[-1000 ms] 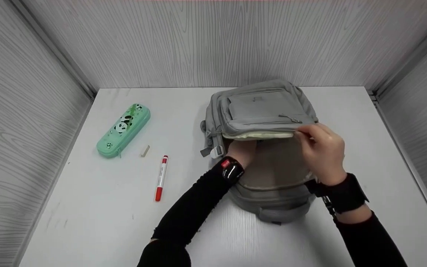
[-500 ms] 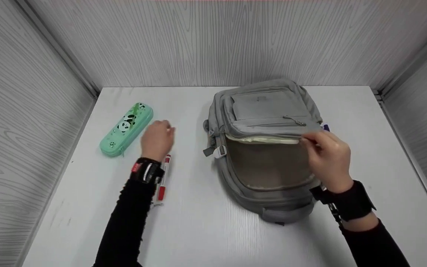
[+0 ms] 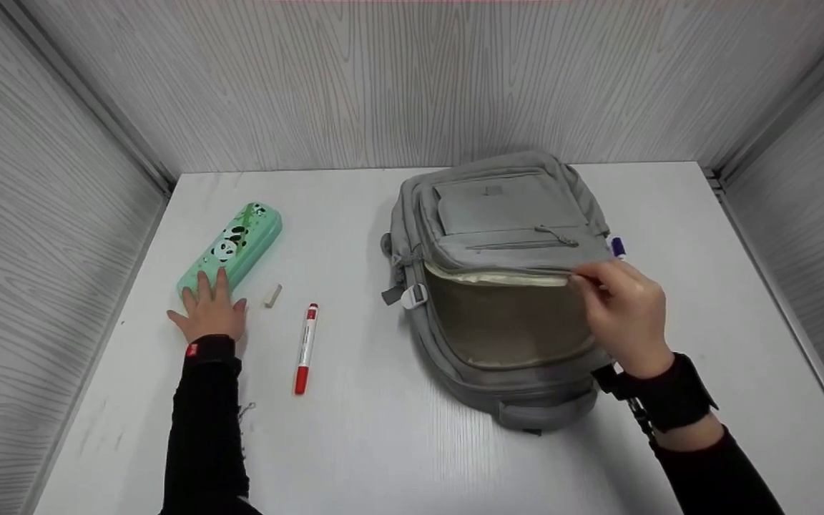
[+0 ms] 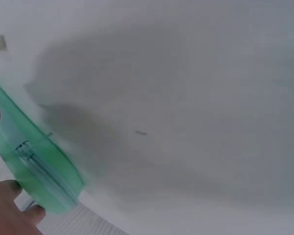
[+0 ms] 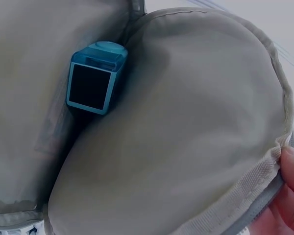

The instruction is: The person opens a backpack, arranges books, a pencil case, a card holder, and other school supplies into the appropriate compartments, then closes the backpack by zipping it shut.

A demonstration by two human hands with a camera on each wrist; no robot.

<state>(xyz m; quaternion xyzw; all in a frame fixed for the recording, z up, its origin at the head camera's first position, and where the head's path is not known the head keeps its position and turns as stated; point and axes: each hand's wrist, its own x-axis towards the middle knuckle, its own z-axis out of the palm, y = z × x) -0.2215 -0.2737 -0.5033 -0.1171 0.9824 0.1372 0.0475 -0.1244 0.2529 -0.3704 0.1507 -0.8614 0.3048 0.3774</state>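
A green pencil case with panda pictures lies slantwise at the left of the table. My left hand is at its near end with fingers spread, the fingertips over the case; in the left wrist view, the fingers are beside the case's zipped edge. The grey backpack lies unzipped, its opening toward me. My right hand pinches the edge of the raised flap between thumb and fingers. Inside the bag, the right wrist view shows a teal box-like object with a dark panel.
A white eraser-like block and a red-capped marker lie between the pencil case and the backpack. A purple cap pokes out at the bag's right side. Wood-grain panels border the white table at the back and sides.
My left hand has come out of the backpack, crossed leftward over the table, and spread its fingers at the pencil case. The right hand keeps holding the flap up.
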